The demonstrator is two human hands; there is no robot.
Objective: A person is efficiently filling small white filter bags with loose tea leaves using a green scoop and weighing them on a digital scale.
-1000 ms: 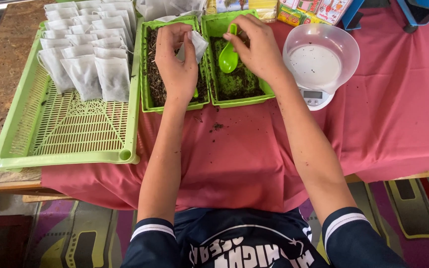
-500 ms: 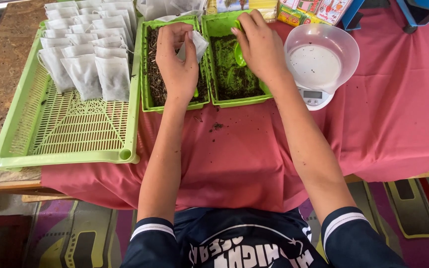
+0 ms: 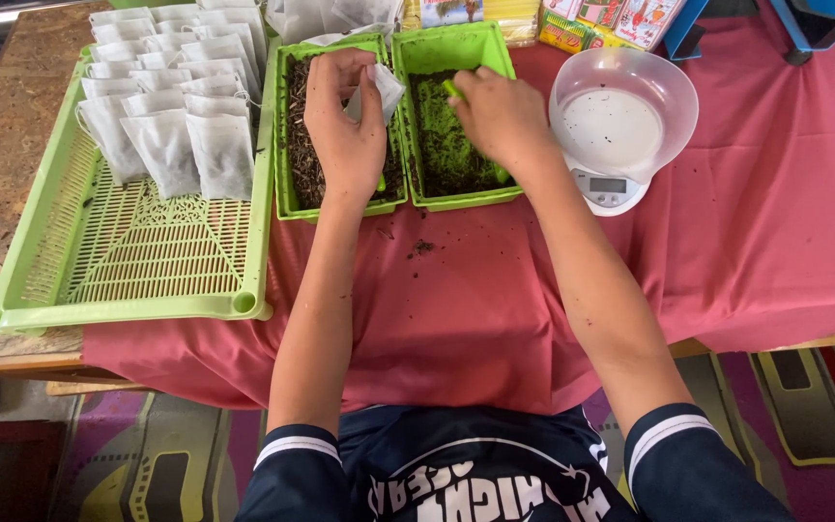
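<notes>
Over left tray: small white sachet (image 3: 385, 89), limp, in left hand (image 3: 345, 130).

Open red cloth (image 3: 495, 309) is left free in front of the two small green trays (image 3: 456, 198). Passage to the right is blocked by the scale with its clear bowl (image 3: 622, 121), to the left by the large slatted tray (image 3: 128, 261), whose far half is filled with white sachets (image 3: 171, 106).

Both bare arms stretched forward

Left hand (image 3: 345, 126) raised with fingers pinched together; right hand (image 3: 500, 116) lies palm-down, fingers curled closed.
</notes>
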